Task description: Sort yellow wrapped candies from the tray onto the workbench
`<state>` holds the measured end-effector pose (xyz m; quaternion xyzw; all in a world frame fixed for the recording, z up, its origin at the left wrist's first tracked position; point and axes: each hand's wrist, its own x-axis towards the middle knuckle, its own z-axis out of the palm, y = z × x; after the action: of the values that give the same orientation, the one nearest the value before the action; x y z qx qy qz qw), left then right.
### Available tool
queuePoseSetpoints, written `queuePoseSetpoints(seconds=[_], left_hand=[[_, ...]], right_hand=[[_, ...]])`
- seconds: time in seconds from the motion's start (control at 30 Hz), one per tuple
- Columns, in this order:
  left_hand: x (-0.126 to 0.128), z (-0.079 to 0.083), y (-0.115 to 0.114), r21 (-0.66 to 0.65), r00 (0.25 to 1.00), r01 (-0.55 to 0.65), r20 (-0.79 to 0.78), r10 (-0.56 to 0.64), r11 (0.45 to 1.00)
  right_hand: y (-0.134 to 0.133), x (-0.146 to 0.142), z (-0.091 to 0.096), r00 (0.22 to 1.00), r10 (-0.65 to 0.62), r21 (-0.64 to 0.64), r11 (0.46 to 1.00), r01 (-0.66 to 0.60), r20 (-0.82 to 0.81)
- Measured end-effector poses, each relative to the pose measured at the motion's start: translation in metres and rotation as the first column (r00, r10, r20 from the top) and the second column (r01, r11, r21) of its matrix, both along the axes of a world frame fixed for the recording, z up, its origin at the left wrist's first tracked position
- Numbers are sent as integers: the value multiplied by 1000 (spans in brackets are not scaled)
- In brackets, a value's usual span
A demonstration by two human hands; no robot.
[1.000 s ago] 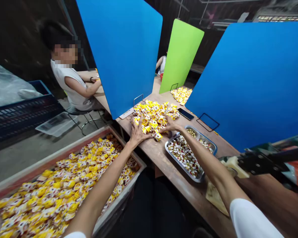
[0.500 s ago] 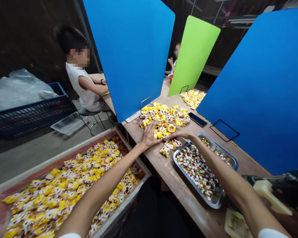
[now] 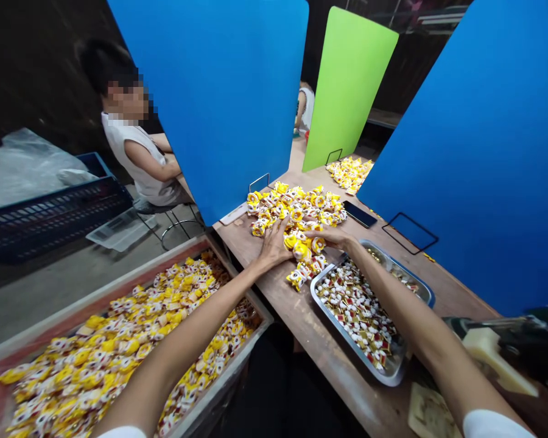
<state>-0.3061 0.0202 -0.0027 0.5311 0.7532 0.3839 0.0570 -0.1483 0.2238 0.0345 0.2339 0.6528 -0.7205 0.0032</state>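
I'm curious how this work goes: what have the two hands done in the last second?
The left hand and right hand, both open, have moved closer together, sweeping a small clump of sweets from the yellow-wrapped pile toward the person. The metal tray and large bin look unchanged.

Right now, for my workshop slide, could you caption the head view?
Left hand and right hand touch yellow-wrapped candies on a wooden table beside a metal tray.
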Motion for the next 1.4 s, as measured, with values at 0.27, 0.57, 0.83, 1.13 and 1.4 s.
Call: queuePoseSetpoints(seconds=[0.27,0.57,0.83,1.13,1.4], left_hand=[[16,7,15,48,987,-161,32,160,986],[48,27,38,220,980,-123,181,83,968],[57,57,28,301,993,-56,115,22,952],[-17,113,-105,426,950,-227,-102,296,876],[3,-20,-317,-8,738,-670,94,668,742]], right_hand=[[-21,-16,-13,996,-92,-123,988,90,-12],[-6,-2,12,980,-185,-83,980,179,-74],[-19,11,56,978,-175,58,982,182,-117],[-139,-82,133,883,174,161,980,-114,-435],[-336,-118,27,864,483,-26,870,-492,-144]])
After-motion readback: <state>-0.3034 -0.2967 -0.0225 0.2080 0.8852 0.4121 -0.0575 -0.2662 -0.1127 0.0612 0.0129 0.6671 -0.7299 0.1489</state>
